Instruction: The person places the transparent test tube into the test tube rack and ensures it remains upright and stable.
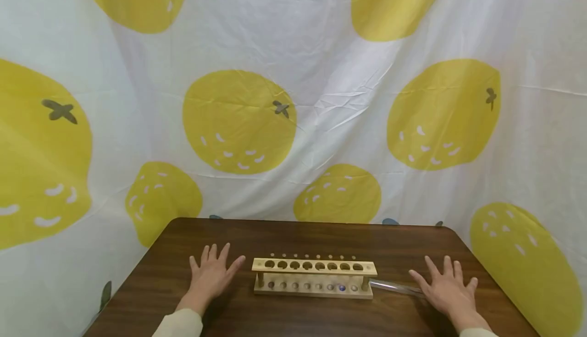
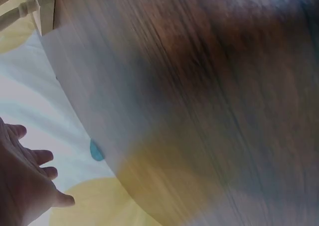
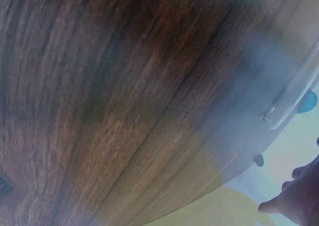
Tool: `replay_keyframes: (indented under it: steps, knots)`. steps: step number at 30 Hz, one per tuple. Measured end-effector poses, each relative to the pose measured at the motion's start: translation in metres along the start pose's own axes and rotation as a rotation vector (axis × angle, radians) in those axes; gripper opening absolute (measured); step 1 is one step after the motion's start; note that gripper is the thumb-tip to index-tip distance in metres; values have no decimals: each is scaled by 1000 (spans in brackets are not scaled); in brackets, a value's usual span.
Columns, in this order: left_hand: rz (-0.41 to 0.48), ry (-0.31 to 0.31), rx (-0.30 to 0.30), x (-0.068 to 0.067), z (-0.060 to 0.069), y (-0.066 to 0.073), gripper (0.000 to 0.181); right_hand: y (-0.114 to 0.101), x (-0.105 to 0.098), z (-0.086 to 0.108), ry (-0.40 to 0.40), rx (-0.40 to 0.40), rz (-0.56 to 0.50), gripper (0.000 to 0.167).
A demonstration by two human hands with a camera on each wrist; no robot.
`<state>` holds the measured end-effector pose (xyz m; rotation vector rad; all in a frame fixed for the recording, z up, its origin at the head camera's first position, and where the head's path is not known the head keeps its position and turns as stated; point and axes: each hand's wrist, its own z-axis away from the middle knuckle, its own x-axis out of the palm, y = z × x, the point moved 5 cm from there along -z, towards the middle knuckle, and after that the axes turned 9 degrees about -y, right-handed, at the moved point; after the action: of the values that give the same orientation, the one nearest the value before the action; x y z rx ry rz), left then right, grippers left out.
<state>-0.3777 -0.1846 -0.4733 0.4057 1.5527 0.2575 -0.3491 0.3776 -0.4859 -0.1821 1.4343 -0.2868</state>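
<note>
A pale wooden rack with a row of round holes in its top rail (image 1: 314,271) is standing upright at the lower centre of the frame, on a dark brown wood-grained bench (image 1: 275,316). A row of small pale pegs (image 1: 318,256) is showing along its back, and a blue-violet spot (image 1: 342,287) is showing in its lower board, toward the right end.

A clear, slender glass-like tube (image 1: 396,287) is lying flat at the lower right, running from beside the rack's right end toward the right hand (image 1: 449,291); the right wrist view is showing its rounded end at the right. The right hand is hovering wide, fingers apart and holding nothing, nearest to the tube. The left hand (image 1: 210,278), at the lower left, is likewise spreading its fingers wide, holding nothing, well apart from the rack. Whether either palm is touching the bench, I cannot tell.

A white cloth printed with yellow lemons (image 1: 527,138) is hanging behind.

The step in hand is looking like a ready pose, with handling not yet begun. Picking up the tube would be calling for the right hand to lower and narrow its fingers around it, with the left perhaps steadying the rack.
</note>
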Motion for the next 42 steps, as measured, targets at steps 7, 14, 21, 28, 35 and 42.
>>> replay_keyframes:
  steps: [7, 14, 21, 28, 35, 42]
  knots:
    - [101, -3, -20, 2, 1, 4, 83, -2, 2, 2, -10, 2, -11, 100]
    - [216, -23, -42, 4, 0, 8, 87, -3, 1, 0, -10, 14, -20, 101]
    - [344, -5, -23, 3, 2, 18, 81, -2, 2, 2, -2, 13, -28, 99]
    - [440, 25, -15, 3, 3, 26, 77, -4, 1, 1, 5, 18, -27, 98]
    - [570, 57, -20, 4, 3, 34, 75, -5, -2, 2, 10, 15, -29, 99]
    - [625, 70, -2, 9, 5, 41, 77, -6, -4, 3, 14, 21, -15, 100]
